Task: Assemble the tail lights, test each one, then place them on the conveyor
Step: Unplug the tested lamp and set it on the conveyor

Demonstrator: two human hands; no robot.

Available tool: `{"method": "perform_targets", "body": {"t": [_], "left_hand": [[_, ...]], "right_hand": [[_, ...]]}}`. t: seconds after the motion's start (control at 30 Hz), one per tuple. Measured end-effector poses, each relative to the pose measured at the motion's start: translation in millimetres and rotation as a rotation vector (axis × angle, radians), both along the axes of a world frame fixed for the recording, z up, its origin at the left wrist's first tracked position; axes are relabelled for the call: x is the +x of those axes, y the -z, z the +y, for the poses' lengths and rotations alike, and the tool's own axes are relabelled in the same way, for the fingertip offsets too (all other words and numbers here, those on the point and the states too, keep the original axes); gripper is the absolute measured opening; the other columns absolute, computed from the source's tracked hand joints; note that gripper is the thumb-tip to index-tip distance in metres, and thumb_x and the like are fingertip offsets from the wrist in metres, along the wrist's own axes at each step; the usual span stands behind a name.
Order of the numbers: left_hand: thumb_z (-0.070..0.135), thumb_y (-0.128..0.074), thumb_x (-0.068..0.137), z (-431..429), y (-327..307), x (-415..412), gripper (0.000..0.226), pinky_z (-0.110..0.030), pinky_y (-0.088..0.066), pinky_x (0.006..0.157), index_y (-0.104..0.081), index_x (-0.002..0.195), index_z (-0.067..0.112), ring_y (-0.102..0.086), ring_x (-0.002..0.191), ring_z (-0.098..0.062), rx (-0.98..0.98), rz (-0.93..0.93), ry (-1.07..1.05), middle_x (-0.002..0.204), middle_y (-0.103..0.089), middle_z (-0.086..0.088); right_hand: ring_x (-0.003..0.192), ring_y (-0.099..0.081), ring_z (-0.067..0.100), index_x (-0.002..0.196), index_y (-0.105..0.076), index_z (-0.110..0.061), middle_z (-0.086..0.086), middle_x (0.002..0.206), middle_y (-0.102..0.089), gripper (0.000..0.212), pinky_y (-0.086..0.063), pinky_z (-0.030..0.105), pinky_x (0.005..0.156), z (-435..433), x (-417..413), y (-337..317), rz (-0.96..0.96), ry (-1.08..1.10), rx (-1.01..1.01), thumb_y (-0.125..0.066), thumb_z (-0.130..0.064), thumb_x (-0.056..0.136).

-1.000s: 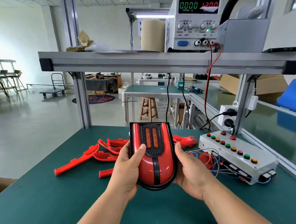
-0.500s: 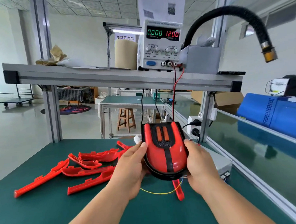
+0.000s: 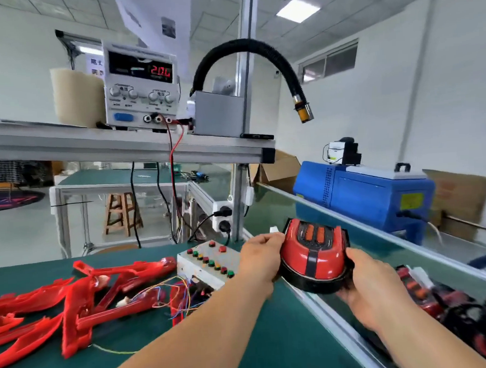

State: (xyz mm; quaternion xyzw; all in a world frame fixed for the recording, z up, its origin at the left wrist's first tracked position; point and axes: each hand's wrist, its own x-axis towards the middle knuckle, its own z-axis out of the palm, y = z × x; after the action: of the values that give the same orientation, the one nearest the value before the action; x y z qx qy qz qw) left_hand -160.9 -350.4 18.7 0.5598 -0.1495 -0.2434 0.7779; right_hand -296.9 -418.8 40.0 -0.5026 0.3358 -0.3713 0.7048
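A red tail light [image 3: 314,253] with a black rim, a black centre stripe and two orange lenses is held between both hands. My left hand [image 3: 262,258] grips its left side, my right hand [image 3: 368,282] grips its lower right edge. The light hangs over the metal rail at the near edge of the green conveyor [image 3: 361,233], to the right of the workbench. More red and black tail lights [image 3: 454,301] lie on the conveyor at the lower right.
Several red plastic lens parts [image 3: 81,301] lie on the green workbench [image 3: 274,338] at left. A white test box [image 3: 209,261] with coloured buttons and loose wires stands beside them. A power supply [image 3: 140,85] sits on the upper shelf. A blue machine [image 3: 362,196] stands behind the conveyor.
Both hands have carried the tail light to the right, from above the workbench to over the conveyor's near rail. The view has swung right with them.
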Motion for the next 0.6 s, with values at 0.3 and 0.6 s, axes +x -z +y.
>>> {"method": "perform_targets", "body": {"t": [0.3, 0.6], "left_hand": [[0.023, -0.067, 0.088, -93.4, -27.0, 8.4, 0.012, -0.028, -0.053, 0.063, -0.069, 0.079, 0.015, -0.062, 0.066, -0.020, 0.063, 0.093, 0.155, 0.075, -0.070, -0.005], [0.020, -0.070, 0.086, -114.6, -48.7, 30.8, 0.014, -0.030, -0.056, 0.067, -0.065, 0.075, 0.014, -0.062, 0.050, -0.016, 0.093, 0.122, 0.152, 0.058, -0.068, -0.003]], "right_hand": [[0.080, -0.065, 0.023, 0.095, -0.064, -0.015, 0.009, 0.094, -0.070, 0.017, -0.052, 0.033, 0.054, -90.2, 7.8, -20.4, 0.000, 0.079, 0.036, -0.047, -0.013, 0.098], [0.081, -0.066, 0.027, 0.112, -0.058, -0.013, 0.013, 0.098, -0.067, 0.016, -0.054, 0.037, 0.054, -112.0, 33.3, -38.5, 0.020, 0.062, 0.059, -0.051, -0.014, 0.098]]}}
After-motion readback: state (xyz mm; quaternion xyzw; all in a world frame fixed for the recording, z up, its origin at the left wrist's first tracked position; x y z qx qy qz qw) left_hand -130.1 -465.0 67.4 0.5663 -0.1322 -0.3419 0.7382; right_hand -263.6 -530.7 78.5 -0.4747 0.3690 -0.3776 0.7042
